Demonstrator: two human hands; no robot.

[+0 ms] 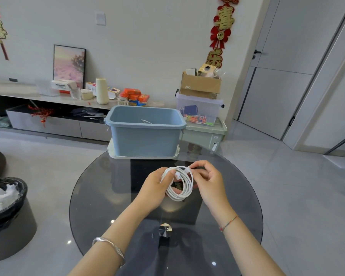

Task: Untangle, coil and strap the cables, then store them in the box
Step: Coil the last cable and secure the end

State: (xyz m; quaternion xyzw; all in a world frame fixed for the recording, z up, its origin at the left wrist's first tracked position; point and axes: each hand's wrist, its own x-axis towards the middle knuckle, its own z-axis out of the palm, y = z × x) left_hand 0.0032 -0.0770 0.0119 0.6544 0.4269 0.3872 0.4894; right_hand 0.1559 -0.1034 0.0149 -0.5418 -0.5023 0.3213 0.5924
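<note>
A white cable [184, 188] is wound into a small coil and held above the round dark glass table [100, 188]. My left hand [154, 189] grips the coil's left side, thumb across the strands. My right hand [206, 181] pinches the top right of the coil, where a white strap or cable end wraps the strands. Behind the hands, at the table's far edge, stands the open blue plastic box [144, 134] on a pale lid; a thin pale item shows inside it.
A bin lined with a black bag [7, 212] stands on the floor at the left. Behind the table a low shelf holds packets and jars. Stacked storage boxes with a cardboard box [200, 84] stand at the right, near a door.
</note>
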